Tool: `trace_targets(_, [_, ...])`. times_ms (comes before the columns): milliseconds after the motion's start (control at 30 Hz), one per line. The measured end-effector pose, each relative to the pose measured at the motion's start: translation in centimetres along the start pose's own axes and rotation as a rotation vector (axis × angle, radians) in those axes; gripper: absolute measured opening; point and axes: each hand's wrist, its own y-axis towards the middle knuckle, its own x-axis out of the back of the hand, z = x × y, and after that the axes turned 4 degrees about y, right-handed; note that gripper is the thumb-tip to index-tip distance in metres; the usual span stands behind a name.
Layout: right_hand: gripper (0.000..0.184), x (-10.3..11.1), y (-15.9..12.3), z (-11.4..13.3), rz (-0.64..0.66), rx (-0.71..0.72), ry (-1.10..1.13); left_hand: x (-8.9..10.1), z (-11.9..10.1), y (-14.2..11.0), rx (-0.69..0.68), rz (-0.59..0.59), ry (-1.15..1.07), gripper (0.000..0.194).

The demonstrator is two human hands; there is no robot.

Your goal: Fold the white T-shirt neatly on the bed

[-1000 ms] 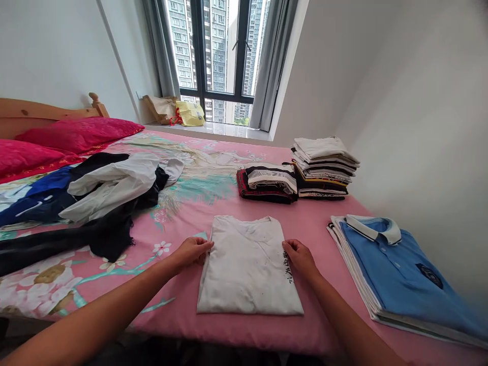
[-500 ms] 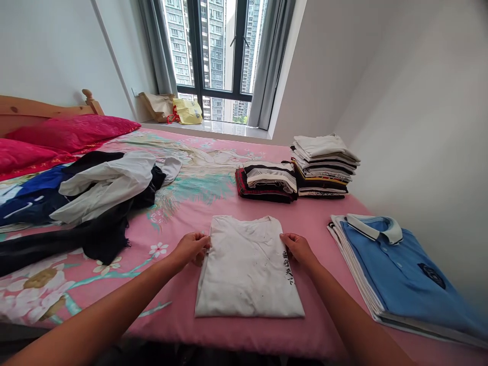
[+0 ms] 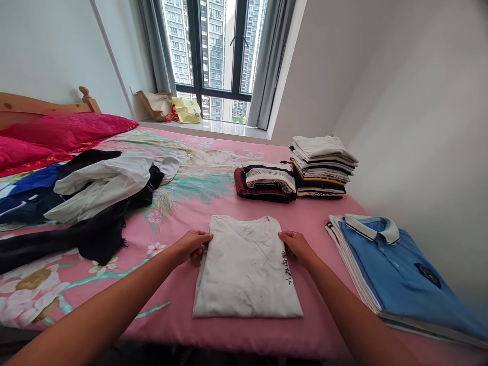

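A white T-shirt (image 3: 246, 274), folded into a neat rectangle with its neckline at the far end, lies flat near the front edge of the bed. Black characters run down its right side. My left hand (image 3: 193, 245) pinches the shirt's left edge near the shoulder, thumb on top and the other fingers underneath. At the opposite edge, my right hand (image 3: 296, 244) grips the shirt the same way, its fingertips partly hidden by the cloth.
Folded blue polo shirt (image 3: 392, 269) tops a stack at the right. Behind stand a tall pile of folded clothes (image 3: 324, 165) and a lower folded pile (image 3: 265, 182). Loose clothes (image 3: 102, 188) lie heaped at left on the pink bedsheet (image 3: 183, 213), before red pillows (image 3: 76, 132).
My left fingers have shifted slightly onto the shirt's left edge. Both hands keep their grip, and the shirt lies almost as before; the whole view has drifted a little.
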Motion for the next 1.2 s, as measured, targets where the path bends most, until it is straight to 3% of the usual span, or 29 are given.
trace_targets(100, [0.036, -0.6, 0.2, -0.2, -0.041, 0.063, 0.028, 0.1, 0.0, 0.0, -0.081, -0.099, 0.023, 0.033])
trace_targets(200, [0.034, -1.0, 0.3, -0.7, -0.076, 0.060, 0.014, 0.1, 0.6, 0.3, -0.021, -0.117, 0.074, 0.031])
trace_targets(267, [0.034, -1.0, 0.4, -1.0, -0.081, 0.031, -0.002, 0.2, 1.2, 0.6, 0.033, -0.083, 0.088, 0.032])
trace_targets(467, [0.039, 0.1, -0.2, -1.0, -0.046, -0.019, -0.005, 1.1, 2.4, 0.5, 0.003, 0.043, -0.012, 0.045])
trace_targets(700, [0.039, 2.0, -2.0, -0.8, 0.235, -0.066, 0.041, 2.4, 2.5, -1.3, -0.017, 0.388, -0.017, 0.043])
trace_targets(800, [0.037, 1.8, -2.0, -1.2, 0.196, -0.091, 0.022, 2.2, 2.5, -1.6, -0.016, 0.376, 0.028, 0.041])
trace_targets(933, [0.035, 1.0, -1.8, -1.8, 0.072, -0.083, 0.021, 1.8, 3.1, -1.2, 0.016, 0.194, 0.091, 0.040])
trace_targets(1000, [0.036, 0.9, -2.0, -2.0, 0.059, -0.083, 0.031, 1.9, 3.4, -1.1, 0.025, 0.156, 0.102, 0.038])
trace_targets(1100, [0.038, 1.5, -2.5, -2.0, 0.133, -0.093, 0.035, 2.4, 3.6, -1.5, 0.013, 0.219, 0.063, 0.038])
trace_targets(1200, [0.039, 2.5, -3.1, -1.9, 0.298, -0.103, 0.033, 2.8, 3.7, -2.0, 0.041, 0.389, 0.011, 0.043])
